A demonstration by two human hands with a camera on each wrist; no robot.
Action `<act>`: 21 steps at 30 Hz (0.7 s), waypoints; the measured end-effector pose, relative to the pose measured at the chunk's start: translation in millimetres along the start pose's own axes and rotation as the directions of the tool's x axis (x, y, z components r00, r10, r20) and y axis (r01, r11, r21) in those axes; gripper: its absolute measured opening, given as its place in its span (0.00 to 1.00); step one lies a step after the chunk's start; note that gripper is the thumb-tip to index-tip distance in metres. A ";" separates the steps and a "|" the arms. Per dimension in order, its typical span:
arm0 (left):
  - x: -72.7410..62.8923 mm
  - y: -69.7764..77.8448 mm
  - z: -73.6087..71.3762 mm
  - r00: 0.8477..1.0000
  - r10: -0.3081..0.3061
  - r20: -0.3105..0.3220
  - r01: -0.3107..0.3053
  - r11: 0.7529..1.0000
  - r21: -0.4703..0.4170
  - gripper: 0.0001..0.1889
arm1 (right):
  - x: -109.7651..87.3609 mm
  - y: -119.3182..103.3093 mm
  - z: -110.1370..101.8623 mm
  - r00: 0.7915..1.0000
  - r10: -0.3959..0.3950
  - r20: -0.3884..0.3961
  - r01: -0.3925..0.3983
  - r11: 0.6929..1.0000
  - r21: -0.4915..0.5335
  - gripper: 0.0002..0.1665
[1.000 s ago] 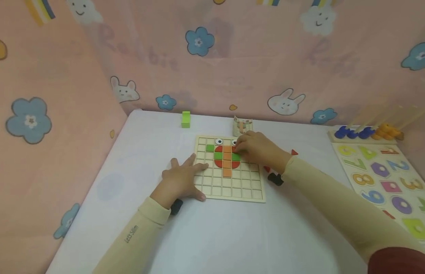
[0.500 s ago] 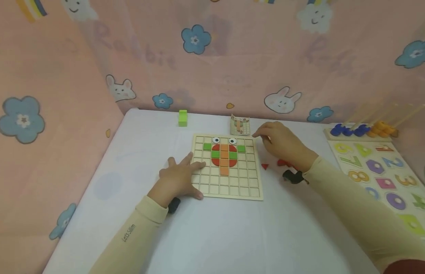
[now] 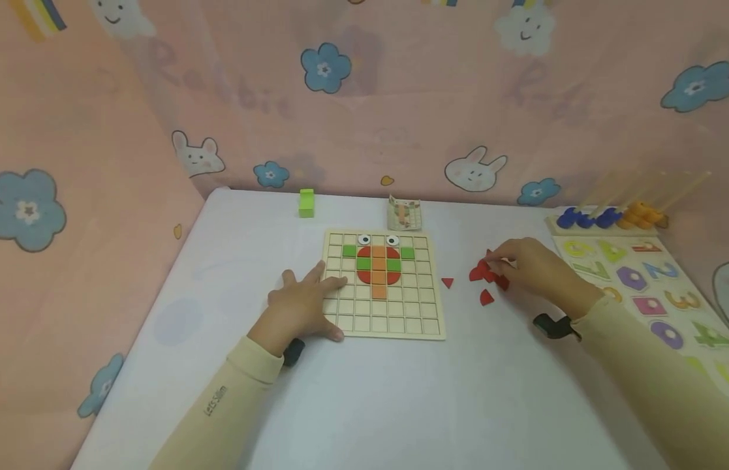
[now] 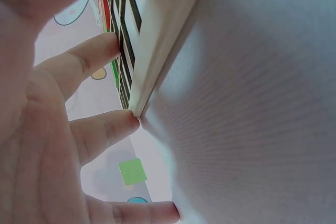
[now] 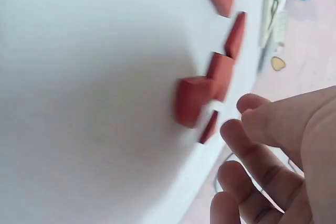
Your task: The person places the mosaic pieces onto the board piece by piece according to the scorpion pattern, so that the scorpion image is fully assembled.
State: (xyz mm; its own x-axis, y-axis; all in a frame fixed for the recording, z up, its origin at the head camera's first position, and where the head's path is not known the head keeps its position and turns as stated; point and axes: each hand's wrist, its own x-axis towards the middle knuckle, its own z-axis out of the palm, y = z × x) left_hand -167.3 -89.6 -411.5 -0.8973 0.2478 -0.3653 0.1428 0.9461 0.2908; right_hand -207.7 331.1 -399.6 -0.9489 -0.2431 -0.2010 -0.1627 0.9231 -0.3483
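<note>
A square wooden grid board [image 3: 411, 324] lies on the white table. It bears an orange column [image 3: 378, 292], green squares [image 3: 349, 250], red rounded pieces [image 3: 364, 277] and two round eye pieces [image 3: 364, 240]. My left hand [image 3: 299, 303] rests at the board's left edge with fingers spread; in the left wrist view two fingertips touch the rim. Right of the board, my right hand [image 3: 531, 269] is over a small group of red wooden pieces [image 3: 486, 298]. In the right wrist view its loosely bent fingers [image 5: 236, 135] are beside red blocks [image 5: 191, 100], with nothing between them.
Behind the board stands a small pattern card [image 3: 404, 214], and a green block [image 3: 306, 203] is further left. A lone red triangle [image 3: 448, 282] lies by the board's right edge. At far right are a number puzzle board [image 3: 649, 305] and pegs with blue and orange beads [image 3: 605, 219].
My right hand has left the board and moved right to the red pieces. A green square it covered near the board's upper right now shows. My left hand has stayed at the board's edge.
</note>
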 end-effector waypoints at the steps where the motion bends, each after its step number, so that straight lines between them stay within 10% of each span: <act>1: 0.3 -0.3 0.6 1.000 0.000 -0.001 0.000 1.000 0.001 0.57 | -1.1 1.9 2.4 1.000 -0.014 -0.003 0.014 1.000 -0.025 0.18; 21: -7.3 4.2 -6.6 1.000 0.005 -0.003 -0.005 1.000 -0.008 0.56 | 10.5 -7.9 15.5 0.997 -0.042 -0.057 0.028 0.973 -0.229 0.16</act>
State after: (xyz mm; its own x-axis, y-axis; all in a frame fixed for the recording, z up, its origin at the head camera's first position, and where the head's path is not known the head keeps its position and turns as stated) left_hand -162.9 -88.9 -401.7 -0.8979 0.2520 -0.3610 0.1440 0.9430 0.3001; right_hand -212.1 316.7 -413.2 -0.9551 -0.2645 -0.1333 -0.2469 0.9596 -0.1349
